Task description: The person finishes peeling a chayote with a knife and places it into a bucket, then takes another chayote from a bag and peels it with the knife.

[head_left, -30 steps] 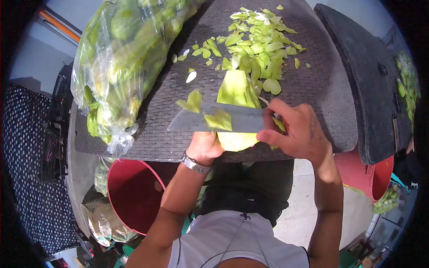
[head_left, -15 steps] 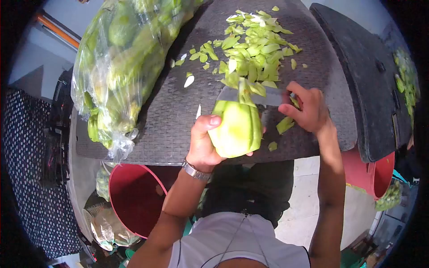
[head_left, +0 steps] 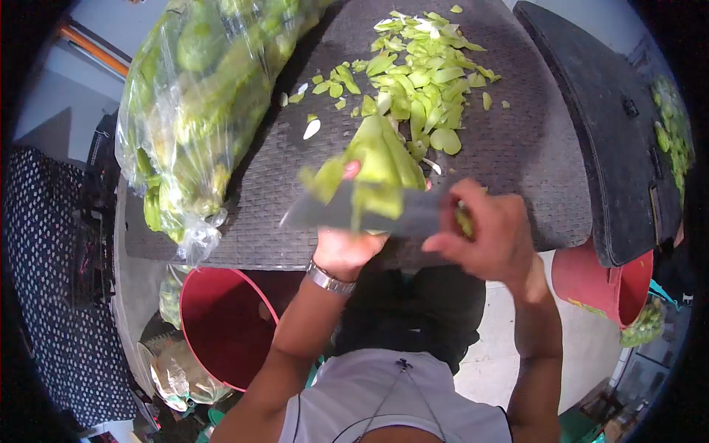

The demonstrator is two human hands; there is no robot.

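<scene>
In the middle of the head view, my left hand is closed around a peeled pale-green chayote, which tilts away from me over the table. My right hand grips the handle of a wide-bladed knife. The blade lies crosswise over the near end of the chayote and above my left hand, hiding part of both. Bits of green peel cling to the blade, which is blurred by motion. Beyond the chayote lies a heap of peel pieces.
A clear plastic bag of chayotes lies on the left of the dark woven table. One red bucket stands below at left, another red bucket at right. A black panel borders the table's right side.
The knife and my right hand have come toward me, from the chayote's far end to its near end. The chayote has tipped away from me, and more peel sits on the blade.
</scene>
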